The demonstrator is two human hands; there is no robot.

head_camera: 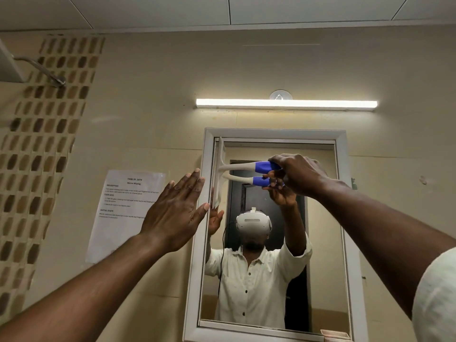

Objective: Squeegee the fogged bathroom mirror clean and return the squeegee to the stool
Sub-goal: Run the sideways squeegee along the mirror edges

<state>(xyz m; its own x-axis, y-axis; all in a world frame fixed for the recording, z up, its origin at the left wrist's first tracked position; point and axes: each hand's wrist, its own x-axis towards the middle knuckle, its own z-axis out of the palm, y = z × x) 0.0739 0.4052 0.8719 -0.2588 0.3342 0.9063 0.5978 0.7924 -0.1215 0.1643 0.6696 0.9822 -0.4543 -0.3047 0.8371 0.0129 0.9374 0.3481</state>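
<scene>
Gripping the blue handle, the right hand holds the squeegee with its blade upright against the mirror at its upper left corner. The left hand, fingers straight, steadies the frame's left edge. Best keep the blade flat with even pressure, pulling right in 1 steady stroke.

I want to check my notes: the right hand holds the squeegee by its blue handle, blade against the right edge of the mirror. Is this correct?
Not quite. In the head view the right hand holds the squeegee by its blue handle, but the blade stands against the left edge of the mirror, not the right.
</scene>
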